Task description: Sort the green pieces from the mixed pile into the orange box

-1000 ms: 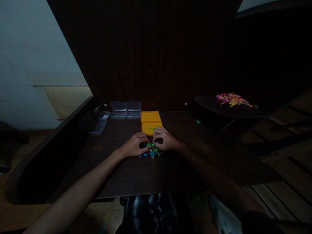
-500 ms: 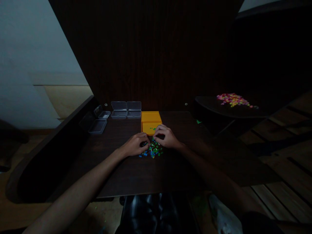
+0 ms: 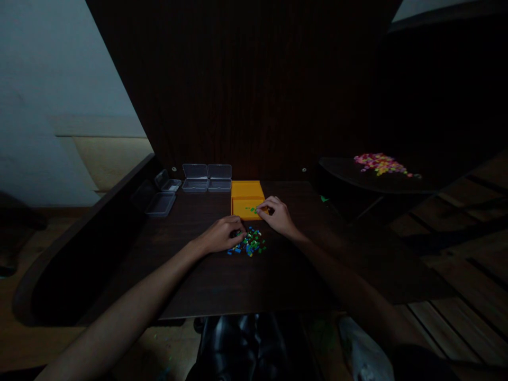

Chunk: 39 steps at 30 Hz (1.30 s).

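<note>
A small heap of green and blue pieces (image 3: 251,243) lies on the dark wooden table (image 3: 222,280). My left hand (image 3: 220,236) rests at the heap's left edge, fingers curled down onto the pieces. My right hand (image 3: 277,215) is past the heap at the near right corner of an open orange box (image 3: 246,200), fingertips pinched together over its rim. What they pinch is too small to make out. A few green pieces lie inside the box.
Several clear plastic cases (image 3: 206,178) stand open at the back left, two more (image 3: 161,197) by the table's left rim. A pile of pink and yellow pieces (image 3: 379,163) lies on a raised dark shelf at right. A dark panel rises behind the table.
My right hand left the heap and moved away from me to the orange box's corner. My left hand stayed at the heap's left edge.
</note>
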Each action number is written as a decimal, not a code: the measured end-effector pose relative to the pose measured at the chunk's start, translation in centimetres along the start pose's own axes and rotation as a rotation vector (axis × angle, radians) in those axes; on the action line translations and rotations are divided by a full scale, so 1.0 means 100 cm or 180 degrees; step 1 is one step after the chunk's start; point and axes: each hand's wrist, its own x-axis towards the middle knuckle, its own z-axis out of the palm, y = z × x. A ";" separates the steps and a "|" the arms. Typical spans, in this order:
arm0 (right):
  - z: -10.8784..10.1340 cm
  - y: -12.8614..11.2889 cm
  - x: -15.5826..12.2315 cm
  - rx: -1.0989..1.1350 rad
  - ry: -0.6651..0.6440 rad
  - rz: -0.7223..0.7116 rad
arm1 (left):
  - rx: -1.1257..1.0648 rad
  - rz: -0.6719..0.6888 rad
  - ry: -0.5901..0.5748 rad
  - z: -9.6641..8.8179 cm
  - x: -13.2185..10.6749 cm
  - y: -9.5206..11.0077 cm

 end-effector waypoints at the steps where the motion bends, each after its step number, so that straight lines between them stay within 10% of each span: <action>1: 0.001 0.001 0.000 -0.0019 -0.0015 0.0019 | 0.0000 0.0000 0.0000 0.000 0.000 0.000; 39: 0.007 0.015 -0.001 0.0198 0.0144 0.0798 | -0.0011 -0.0037 -0.0019 -0.001 0.000 0.001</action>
